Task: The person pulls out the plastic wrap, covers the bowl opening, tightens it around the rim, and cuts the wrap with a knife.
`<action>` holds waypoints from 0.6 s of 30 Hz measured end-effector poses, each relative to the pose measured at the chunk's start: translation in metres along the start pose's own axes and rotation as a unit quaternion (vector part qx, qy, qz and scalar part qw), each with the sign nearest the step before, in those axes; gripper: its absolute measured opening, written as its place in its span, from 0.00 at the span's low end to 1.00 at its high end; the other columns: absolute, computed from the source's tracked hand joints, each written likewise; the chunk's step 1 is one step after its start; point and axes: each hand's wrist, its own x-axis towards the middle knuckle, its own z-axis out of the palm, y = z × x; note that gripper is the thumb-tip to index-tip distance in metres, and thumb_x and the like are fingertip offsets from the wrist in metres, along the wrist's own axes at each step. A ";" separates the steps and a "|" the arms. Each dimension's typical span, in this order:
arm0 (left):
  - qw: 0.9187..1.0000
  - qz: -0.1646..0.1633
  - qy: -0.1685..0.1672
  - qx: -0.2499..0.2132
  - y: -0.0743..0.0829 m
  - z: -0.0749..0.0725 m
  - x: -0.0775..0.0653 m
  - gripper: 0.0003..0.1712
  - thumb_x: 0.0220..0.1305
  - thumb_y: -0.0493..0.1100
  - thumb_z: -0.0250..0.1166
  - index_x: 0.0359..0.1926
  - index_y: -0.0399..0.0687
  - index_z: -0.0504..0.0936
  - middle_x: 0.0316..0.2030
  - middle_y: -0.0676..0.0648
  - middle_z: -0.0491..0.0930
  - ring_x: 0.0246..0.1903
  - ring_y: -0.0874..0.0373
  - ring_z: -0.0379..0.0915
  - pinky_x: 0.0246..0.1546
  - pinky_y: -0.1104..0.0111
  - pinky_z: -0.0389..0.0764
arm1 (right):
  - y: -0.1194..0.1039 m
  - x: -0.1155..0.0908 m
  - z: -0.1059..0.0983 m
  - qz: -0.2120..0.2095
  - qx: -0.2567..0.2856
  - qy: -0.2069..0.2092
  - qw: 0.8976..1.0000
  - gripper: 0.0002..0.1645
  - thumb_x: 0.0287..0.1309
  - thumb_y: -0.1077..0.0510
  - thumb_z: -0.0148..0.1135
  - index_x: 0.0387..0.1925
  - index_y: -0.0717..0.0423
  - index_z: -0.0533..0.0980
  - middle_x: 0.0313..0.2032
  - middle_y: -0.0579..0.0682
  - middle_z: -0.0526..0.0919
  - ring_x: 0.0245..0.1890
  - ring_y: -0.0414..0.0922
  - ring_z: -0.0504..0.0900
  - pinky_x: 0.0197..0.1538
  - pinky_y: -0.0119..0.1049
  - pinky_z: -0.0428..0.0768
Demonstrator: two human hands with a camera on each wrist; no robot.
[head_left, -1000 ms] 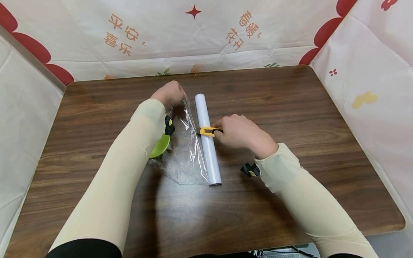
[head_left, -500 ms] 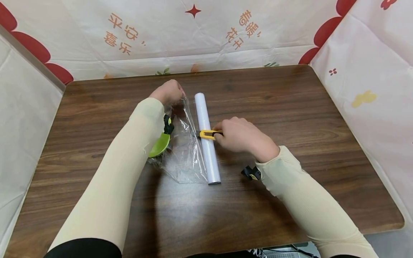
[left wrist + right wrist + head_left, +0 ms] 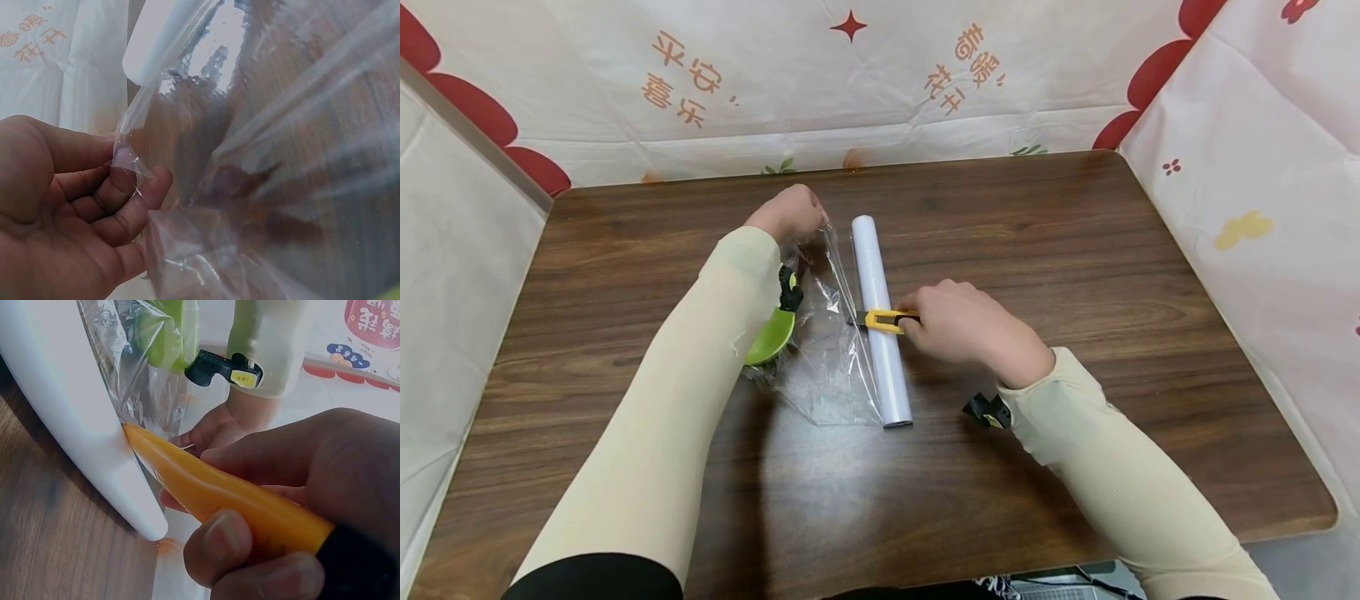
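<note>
Clear plastic wrap [image 3: 827, 358] stretches leftward from a white roll [image 3: 889, 379] lying on the table. My left hand [image 3: 792, 213] pinches the far corner of the wrap between thumb and fingers, seen close in the left wrist view, where the film [image 3: 206, 162] is pulled taut in creases. My right hand [image 3: 958, 321] grips a yellow utility knife [image 3: 880, 321] across the roll, its dark blade pointing left at the film beside the roll. In the right wrist view the knife's yellow body [image 3: 206, 487] lies between thumb and fingers. A green bowl [image 3: 771, 337] sits under the wrap, partly hidden by the left sleeve.
The brown wooden table [image 3: 1075, 250] has a white printed cloth [image 3: 820, 92] standing behind it and at both sides. Each wrist carries a small black camera mount [image 3: 988, 410]. Below the front edge, cables and a keyboard [image 3: 1052, 590] show.
My right hand has drawn the knife a little toward the near edge along the roll. The left hand keeps its pinch on the wrap, almost still.
</note>
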 end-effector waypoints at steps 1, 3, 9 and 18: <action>1.000 -0.001 0.000 0.001 0.000 0.000 0.000 0.17 0.68 0.43 0.44 0.40 0.38 0.77 0.29 0.47 0.71 0.25 0.57 0.63 0.28 0.68 0.68 | 0.000 -0.001 0.000 0.002 0.001 -0.001 1.000 0.21 0.62 0.47 0.47 0.54 0.46 0.73 0.29 0.47 0.78 0.16 0.42 0.67 0.18 0.33 0.66; 1.000 -0.002 -0.001 0.003 0.000 0.000 -0.001 0.17 0.68 0.44 0.44 0.40 0.39 0.77 0.28 0.47 0.71 0.25 0.58 0.63 0.28 0.68 0.68 | -0.001 -0.003 0.001 0.002 0.003 -0.001 1.000 0.21 0.62 0.47 0.47 0.53 0.47 0.73 0.29 0.47 0.78 0.16 0.42 0.67 0.18 0.33 0.66; 1.000 -0.002 -0.006 0.007 0.001 -0.001 -0.001 0.18 0.69 0.44 0.43 0.42 0.39 0.77 0.29 0.47 0.70 0.24 0.58 0.62 0.27 0.68 0.67 | -0.001 -0.008 0.002 -0.005 -0.001 0.001 1.000 0.18 0.63 0.48 0.47 0.49 0.46 0.75 0.24 0.46 0.77 0.16 0.42 0.67 0.18 0.33 0.66; 1.000 -0.004 -0.005 0.009 0.001 -0.002 -0.001 0.17 0.69 0.44 0.44 0.40 0.39 0.77 0.29 0.47 0.70 0.21 0.60 0.59 0.23 0.70 0.66 | 0.000 -0.015 0.002 -0.006 0.002 -0.004 1.000 0.19 0.63 0.47 0.47 0.51 0.45 0.75 0.26 0.46 0.78 0.16 0.42 0.67 0.18 0.33 0.66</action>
